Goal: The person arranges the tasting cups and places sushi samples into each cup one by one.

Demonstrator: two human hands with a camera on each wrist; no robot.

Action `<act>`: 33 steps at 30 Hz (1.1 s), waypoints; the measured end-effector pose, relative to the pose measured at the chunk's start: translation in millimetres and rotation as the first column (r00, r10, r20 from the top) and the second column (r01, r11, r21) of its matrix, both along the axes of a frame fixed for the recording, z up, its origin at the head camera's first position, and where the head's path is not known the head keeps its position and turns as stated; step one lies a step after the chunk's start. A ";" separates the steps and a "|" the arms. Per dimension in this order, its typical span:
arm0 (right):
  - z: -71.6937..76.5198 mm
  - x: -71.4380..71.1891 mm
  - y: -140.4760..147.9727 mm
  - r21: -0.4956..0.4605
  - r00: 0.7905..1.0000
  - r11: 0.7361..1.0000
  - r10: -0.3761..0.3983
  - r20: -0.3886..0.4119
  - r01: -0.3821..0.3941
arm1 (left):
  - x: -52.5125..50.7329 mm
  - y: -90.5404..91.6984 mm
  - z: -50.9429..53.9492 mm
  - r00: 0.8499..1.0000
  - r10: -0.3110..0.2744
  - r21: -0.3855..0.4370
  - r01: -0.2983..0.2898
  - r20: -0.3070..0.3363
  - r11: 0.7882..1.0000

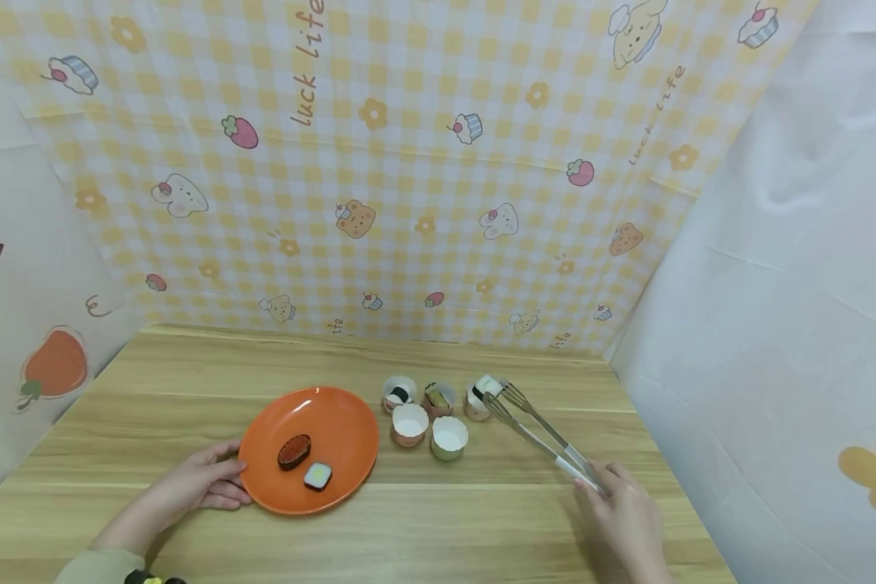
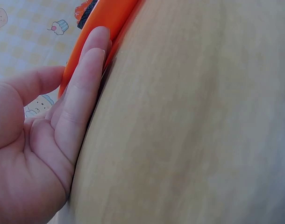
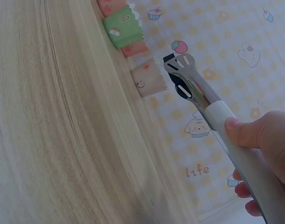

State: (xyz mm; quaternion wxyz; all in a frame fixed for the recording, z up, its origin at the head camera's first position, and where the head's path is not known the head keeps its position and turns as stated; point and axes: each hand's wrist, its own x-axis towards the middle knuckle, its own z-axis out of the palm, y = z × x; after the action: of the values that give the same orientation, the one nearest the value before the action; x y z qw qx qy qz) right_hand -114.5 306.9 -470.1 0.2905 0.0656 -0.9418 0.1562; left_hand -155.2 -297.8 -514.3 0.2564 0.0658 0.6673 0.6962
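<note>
Right hand point(image 1: 620, 511) grips metal tongs point(image 3: 219, 119) by the handle; tips are narrow around the black-banded white sushi piece point(image 1: 488, 384), at the mouth of a paper cup point(image 1: 476, 408), lower half of the head view, right of centre (firm clamp or loose contact, can't tell). Piece probably light, maybe slick; grab it square across the sides. Cup looks thin and tippy. Left hand point(image 1: 200, 480) pinches the orange plate point(image 1: 343, 438) by its left rim, lower left of centre; plate likely stiff, slippery. Roe-topped piece point(image 1: 294, 452) and square roll point(image 1: 317, 476) sit on it. Green cup point(image 1: 448, 446) crowds the gap between.
</note>
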 end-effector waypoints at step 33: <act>4.9 -0.4 -5.6 0.053 0.999 0.998 -0.025 0.033 0.023 | 0.8 0.7 2.6 1.000 0.003 -0.014 -0.003 -0.002 1.000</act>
State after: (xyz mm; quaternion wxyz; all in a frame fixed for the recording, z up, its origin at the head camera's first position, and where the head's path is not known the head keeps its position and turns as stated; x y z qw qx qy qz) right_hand -114.9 301.3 -465.2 0.2747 0.0591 -0.9510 0.1287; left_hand -154.3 -297.1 -511.7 0.2553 0.0638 0.6724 0.6918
